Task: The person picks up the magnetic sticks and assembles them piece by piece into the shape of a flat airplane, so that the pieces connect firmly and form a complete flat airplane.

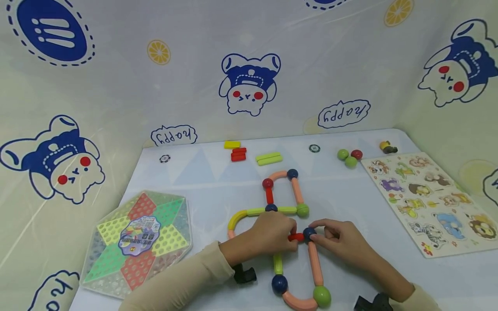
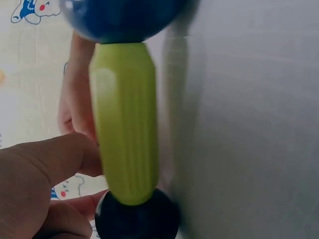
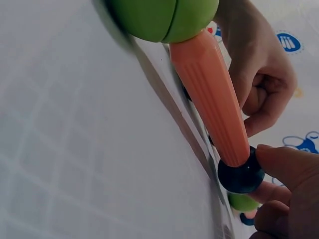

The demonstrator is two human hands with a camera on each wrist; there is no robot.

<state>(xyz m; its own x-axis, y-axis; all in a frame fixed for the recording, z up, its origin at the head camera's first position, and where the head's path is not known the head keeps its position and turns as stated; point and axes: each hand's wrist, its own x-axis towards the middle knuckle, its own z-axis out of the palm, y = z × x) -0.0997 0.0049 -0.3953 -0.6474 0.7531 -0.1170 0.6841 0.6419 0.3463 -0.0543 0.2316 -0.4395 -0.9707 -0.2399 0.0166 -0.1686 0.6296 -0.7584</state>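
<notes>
A figure of coloured rods and balls lies on the table. My left hand [image 1: 274, 233] reaches over its middle and grips a short red rod [image 1: 296, 237] with curled fingers, which hide part of it. The rod's free end meets a dark blue ball [image 1: 309, 233], pinched between thumb and fingers of my right hand [image 1: 344, 242]. From that ball a salmon rod [image 3: 212, 99] runs to a green ball [image 1: 322, 296]. In the left wrist view, a lime rod [image 2: 124, 124] stands between a blue ball [image 2: 124, 17] and a darker ball [image 2: 137, 219], beside my left thumb.
On the left lies a hexagonal game board [image 1: 171, 216]; on the right, an animal picture board [image 1: 439, 203]. Loose yellow blocks [image 1: 232, 144], red rods [image 1: 238, 154], lime rods [image 1: 269, 158] and a few balls [image 1: 351, 162] sit along the back. A printed cloth [image 1: 186, 95] surrounds the table.
</notes>
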